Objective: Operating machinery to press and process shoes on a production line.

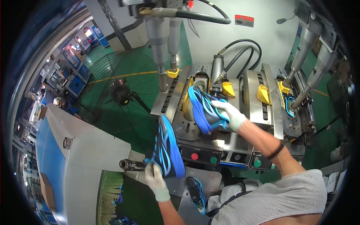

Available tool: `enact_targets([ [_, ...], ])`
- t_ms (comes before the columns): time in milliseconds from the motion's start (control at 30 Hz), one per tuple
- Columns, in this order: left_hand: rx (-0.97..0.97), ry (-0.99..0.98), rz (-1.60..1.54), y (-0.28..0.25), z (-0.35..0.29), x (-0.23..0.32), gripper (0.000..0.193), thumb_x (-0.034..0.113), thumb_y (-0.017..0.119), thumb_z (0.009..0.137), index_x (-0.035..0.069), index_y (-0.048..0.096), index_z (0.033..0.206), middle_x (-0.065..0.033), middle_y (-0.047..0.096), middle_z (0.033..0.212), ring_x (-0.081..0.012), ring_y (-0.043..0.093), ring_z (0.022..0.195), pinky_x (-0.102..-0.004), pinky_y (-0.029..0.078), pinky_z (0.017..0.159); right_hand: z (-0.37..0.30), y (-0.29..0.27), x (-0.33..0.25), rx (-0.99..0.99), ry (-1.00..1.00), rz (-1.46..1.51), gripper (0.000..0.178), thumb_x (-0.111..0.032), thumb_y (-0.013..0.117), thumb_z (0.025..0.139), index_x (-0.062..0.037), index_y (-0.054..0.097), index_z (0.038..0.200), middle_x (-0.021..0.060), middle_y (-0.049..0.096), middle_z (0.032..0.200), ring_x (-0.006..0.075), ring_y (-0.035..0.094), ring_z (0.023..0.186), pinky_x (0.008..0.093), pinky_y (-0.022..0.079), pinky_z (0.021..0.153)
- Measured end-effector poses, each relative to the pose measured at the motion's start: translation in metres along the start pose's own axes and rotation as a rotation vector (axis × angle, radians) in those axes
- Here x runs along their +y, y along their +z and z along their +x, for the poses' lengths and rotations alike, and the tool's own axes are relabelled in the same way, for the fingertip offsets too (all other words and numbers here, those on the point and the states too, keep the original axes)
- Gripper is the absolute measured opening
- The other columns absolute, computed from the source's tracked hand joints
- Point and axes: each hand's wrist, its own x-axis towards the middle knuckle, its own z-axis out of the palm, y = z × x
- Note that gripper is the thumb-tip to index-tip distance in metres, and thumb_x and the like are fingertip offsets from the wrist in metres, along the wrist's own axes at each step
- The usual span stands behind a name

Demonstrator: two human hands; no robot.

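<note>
Your left hand (155,182), in a white glove, has its fingers closed around the near end of a blue-and-black shoe (171,150), beside the laces, with the sole turned to your right. Your right hand (230,115), gloved too, grasps a second shoe (202,110) by its upper, thumb and fingers partly hidden; that sole faces left. This one is over the left station of the press (193,127); whether it touches the metal, you can't tell from here.

Both should feel light. Expect the upper to be soft and give under a squeeze, while the thick sole looks firmer and springier, so the sole edges or the heel would make the steadier hold. Loose laces could snag; nothing looks fragile.

Farther out, a third shoe (195,193) lies on the metal plate (213,178) near your lap. Red (194,156) and green buttons (213,160) sit on the press front, and a floor fan (120,92) stands beyond to the left.
</note>
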Motion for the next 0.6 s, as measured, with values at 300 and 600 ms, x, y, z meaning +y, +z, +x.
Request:
enact_targets([
  [300, 0.181, -0.497, 0.186, -0.089, -0.157, -0.086, 0.043, 0.012, 0.068, 0.098, -0.008, 0.053, 0.133, -0.0227, 0.062, 0.133, -0.0305, 0.064, 0.117, -0.039, 0.054, 0.098, 0.33, -0.135, 0.077, 1.544, -0.575, -1.3, 0.018, -0.015, 0.079, 0.076, -0.0051, 0.067, 0.085, 0.012, 0.069, 0.078, 0.0251, 0.066, 0.065, 0.0441, 0.055, 0.063],
  [600, 0.202, -0.623, 0.388, -0.088, -0.318, -0.168, 0.069, 0.014, 0.08, 0.083, -0.001, 0.045, 0.14, -0.0207, 0.064, 0.119, -0.0332, 0.064, 0.107, -0.0413, 0.051, 0.097, 0.315, -0.136, 0.039, 0.892, -0.157, -1.312, 0.056, -0.03, 0.085, 0.072, -0.0003, 0.07, 0.116, 0.0169, 0.07, 0.122, 0.0284, 0.068, 0.114, 0.0389, 0.054, 0.099],
])
